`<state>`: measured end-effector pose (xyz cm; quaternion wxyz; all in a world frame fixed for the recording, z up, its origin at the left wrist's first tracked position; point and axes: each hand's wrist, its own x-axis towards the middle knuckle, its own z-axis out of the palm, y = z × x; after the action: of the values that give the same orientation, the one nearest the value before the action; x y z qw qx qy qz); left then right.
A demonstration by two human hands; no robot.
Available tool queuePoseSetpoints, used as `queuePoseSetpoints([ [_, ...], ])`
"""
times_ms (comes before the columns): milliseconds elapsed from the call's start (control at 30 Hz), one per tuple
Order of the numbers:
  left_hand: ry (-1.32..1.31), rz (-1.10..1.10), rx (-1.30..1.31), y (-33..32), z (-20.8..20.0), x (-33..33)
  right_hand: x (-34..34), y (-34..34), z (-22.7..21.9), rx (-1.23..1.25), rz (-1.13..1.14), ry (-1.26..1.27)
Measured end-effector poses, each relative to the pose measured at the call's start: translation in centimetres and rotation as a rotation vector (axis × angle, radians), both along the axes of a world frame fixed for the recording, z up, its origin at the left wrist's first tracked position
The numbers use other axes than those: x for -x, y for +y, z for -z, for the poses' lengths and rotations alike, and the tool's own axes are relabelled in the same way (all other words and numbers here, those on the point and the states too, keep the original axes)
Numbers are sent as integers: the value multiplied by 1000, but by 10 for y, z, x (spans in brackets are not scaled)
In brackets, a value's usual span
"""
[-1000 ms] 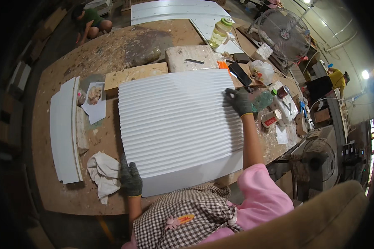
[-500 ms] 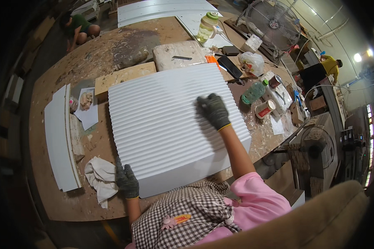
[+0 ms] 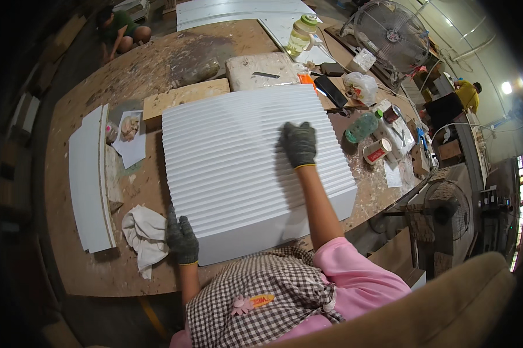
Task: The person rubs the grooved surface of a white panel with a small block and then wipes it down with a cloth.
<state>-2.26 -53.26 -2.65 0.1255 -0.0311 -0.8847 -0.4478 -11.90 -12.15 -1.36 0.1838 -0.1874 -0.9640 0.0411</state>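
A long white panel (image 3: 87,185) lies at the left of the brown table (image 3: 139,191). Next comes a sheet of paper (image 3: 135,153) with a tan lump (image 3: 130,127) on it, and nearer the person is a crumpled white cloth (image 3: 147,232). The left hand (image 3: 182,239), in a dark glove, is at the near left edge of the big white ridged board (image 3: 232,168). Its fingers are a little apart; I cannot tell if they grip the edge. The board lies in the middle of the table. The right hand (image 3: 300,145), gloved too, is over the ridges, fingers curled in; I cannot tell if they hold anything. To the right are a green bottle (image 3: 361,128) and a red and white cup (image 3: 377,151).
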Motion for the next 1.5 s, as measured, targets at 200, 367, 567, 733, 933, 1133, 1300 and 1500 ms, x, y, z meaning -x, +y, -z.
queuePoseSetpoints([
  [200, -64, -44, 116, -1, -5, -1, 0, -65, -22, 171, -423, 54],
  [367, 116, -32, 130, -3, 2, -1, -31, 70, -28, 169, -133, 54],
  [567, 49, -30, 104, -6, 4, -2, -26, 68, -29, 121, 35, 0],
  [733, 130, -27, 145, 0, 3, 4, 10, -74, -1, 6, -252, 106],
  [933, 85, -51, 181, -3, 6, 1, 26, -143, -26, 190, -509, -16],
  [1133, 88, -60, 172, -4, 5, -1, -13, 49, -10, 257, -297, 155],
  [1300, 67, -25, 130, -4, 11, 3, -30, 146, -19, 88, 200, 68],
  [1500, 88, -14, 160, -8, 8, -3, 21, 11, -22, 187, -392, 154],
])
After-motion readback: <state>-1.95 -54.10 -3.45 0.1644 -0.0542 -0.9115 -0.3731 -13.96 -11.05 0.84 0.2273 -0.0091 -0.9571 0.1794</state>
